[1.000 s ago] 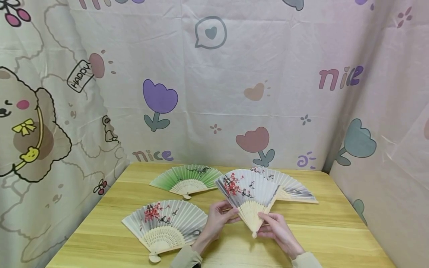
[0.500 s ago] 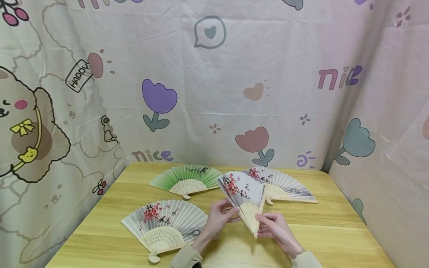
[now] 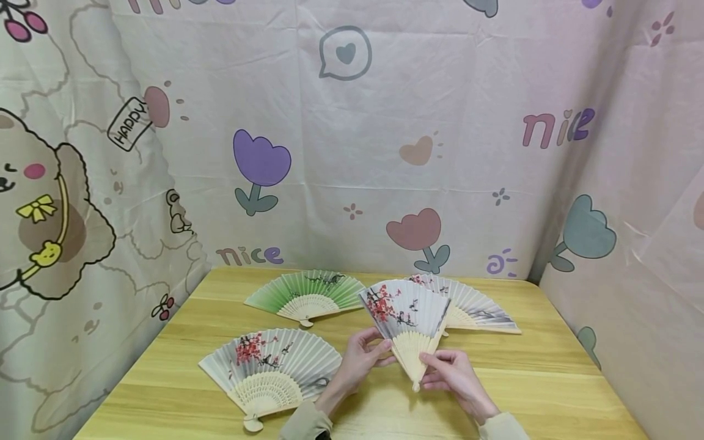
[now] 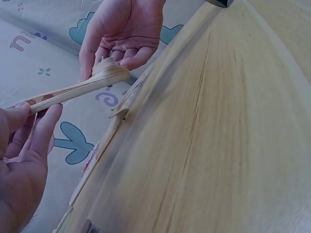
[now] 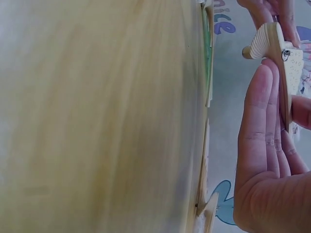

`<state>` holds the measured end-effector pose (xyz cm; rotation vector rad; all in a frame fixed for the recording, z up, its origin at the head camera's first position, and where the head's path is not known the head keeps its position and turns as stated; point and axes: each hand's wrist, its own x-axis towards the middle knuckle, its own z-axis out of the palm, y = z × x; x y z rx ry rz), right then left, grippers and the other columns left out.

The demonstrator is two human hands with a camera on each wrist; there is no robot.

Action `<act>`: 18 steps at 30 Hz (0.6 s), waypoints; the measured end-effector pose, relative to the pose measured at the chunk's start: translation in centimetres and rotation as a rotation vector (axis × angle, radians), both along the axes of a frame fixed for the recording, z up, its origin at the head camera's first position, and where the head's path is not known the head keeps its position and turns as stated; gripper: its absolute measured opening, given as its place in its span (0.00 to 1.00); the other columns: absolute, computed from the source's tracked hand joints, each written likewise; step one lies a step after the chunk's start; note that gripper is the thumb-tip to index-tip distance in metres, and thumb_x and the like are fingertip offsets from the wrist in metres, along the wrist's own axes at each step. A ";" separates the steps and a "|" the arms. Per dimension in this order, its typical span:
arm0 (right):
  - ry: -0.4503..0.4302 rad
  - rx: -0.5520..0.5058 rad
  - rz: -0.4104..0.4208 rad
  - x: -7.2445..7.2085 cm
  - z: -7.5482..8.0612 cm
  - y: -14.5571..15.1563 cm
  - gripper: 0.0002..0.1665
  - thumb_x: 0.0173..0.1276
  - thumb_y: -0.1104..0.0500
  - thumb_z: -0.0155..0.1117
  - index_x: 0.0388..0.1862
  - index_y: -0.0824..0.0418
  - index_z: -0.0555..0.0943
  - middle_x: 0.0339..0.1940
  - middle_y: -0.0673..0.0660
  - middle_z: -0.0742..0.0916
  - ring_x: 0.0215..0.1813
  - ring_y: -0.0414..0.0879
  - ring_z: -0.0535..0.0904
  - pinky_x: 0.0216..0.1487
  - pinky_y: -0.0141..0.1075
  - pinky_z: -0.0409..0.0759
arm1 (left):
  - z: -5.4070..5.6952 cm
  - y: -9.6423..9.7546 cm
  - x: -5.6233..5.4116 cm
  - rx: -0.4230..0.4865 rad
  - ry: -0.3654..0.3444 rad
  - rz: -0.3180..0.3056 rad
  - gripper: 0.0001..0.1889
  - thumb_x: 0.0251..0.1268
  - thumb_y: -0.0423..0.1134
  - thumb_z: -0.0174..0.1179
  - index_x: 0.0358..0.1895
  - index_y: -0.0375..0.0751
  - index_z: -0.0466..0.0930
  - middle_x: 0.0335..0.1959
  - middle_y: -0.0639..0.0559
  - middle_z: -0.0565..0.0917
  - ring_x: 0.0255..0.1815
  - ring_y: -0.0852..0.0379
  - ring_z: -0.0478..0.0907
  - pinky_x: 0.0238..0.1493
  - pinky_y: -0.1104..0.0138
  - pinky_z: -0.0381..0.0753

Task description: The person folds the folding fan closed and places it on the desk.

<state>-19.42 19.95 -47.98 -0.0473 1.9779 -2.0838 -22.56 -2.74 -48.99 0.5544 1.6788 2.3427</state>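
Between my two hands, raised above the table, is a partly spread folding fan (image 3: 407, 305) with red blossoms, dark branches and pale bamboo ribs. My left hand (image 3: 360, 360) pinches its left edge, thumb in front. My right hand (image 3: 455, 374) pinches the ribs on the lower right, thumb in front and fingers behind. In the left wrist view the ribs (image 4: 77, 92) appear edge-on between both hands. The right wrist view has the fan's pivot end (image 5: 272, 43) with a small metal pin, beside my right fingers.
Spread fans lie on the wooden table (image 3: 528, 391): a green one (image 3: 308, 296) at the back left, a grey blossom one (image 3: 275, 366) at the front left. Another blossom fan (image 3: 478, 302), partly covered by the held one, lies at the back right. A patterned curtain (image 3: 341, 134) hangs behind.
The held fan's right side folded inward, narrowing it, then spread out again to a width a little less than at first. Both hands stay nearly in place.
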 end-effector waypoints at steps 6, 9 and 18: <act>0.014 0.018 -0.045 -0.1 0.2 -0.3 0.11 0.71 0.61 0.65 0.43 0.69 0.85 0.28 0.52 0.91 0.29 0.40 0.87 0.38 0.32 0.93 | 0.0 0.0 -0.1 -0.024 -0.012 -0.004 0.24 0.71 0.27 0.58 0.65 0.17 0.66 0.62 0.28 0.76 0.44 0.63 0.88 0.52 0.65 0.91; 0.032 0.022 -0.043 0.0 0.2 -0.4 0.12 0.70 0.62 0.66 0.44 0.71 0.84 0.29 0.52 0.92 0.29 0.41 0.88 0.38 0.34 0.94 | 0.0 0.0 -0.1 -0.033 -0.009 -0.006 0.25 0.70 0.28 0.59 0.66 0.19 0.66 0.60 0.32 0.79 0.42 0.63 0.88 0.51 0.64 0.91; 0.053 0.046 -0.039 0.1 0.3 -0.5 0.11 0.70 0.62 0.65 0.41 0.72 0.85 0.26 0.50 0.91 0.28 0.40 0.87 0.37 0.33 0.94 | -0.3 0.1 -0.2 -0.015 0.018 -0.022 0.26 0.68 0.28 0.62 0.64 0.17 0.67 0.51 0.43 0.84 0.40 0.62 0.88 0.50 0.61 0.92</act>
